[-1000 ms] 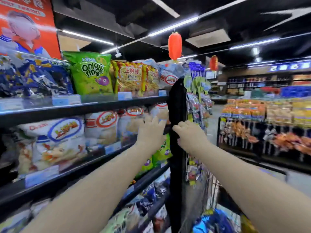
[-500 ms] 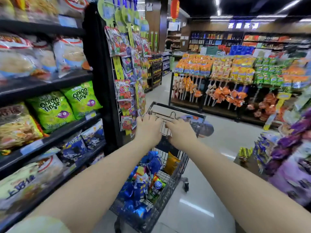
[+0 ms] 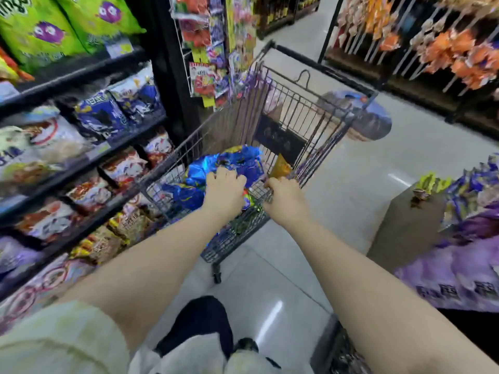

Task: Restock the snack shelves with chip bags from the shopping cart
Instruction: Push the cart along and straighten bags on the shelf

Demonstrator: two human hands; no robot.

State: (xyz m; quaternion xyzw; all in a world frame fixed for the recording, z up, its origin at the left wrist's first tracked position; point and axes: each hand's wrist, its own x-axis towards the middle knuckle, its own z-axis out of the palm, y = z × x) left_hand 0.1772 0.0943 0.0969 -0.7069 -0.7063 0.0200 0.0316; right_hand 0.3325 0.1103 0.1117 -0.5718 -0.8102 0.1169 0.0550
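Observation:
The wire shopping cart [image 3: 216, 130] stands in the aisle in front of me, with shiny blue chip bags [image 3: 237, 157] piled inside. My left hand [image 3: 225, 190] lies on top of the blue pile, its fingers curled into a bag. My right hand [image 3: 283, 197] is at the cart's right wall with curled fingers, right below an upright orange chip bag [image 3: 280, 168]. Whether it grips the bag or the wire is unclear. The snack shelves [image 3: 89, 163] run along my left, filled with chip bags.
A hanging rack of small snack packets [image 3: 205, 74] stands at the shelf's end, beside the cart. A low display with purple packs [image 3: 459, 268] is at my right. Another shelf of orange packets [image 3: 445, 49] stands across the tiled floor [image 3: 337, 184].
My view swung from the upper shelves down to the cart. Both hands left the shelf, passed the cart's handle and dropped into the basket onto the bags.

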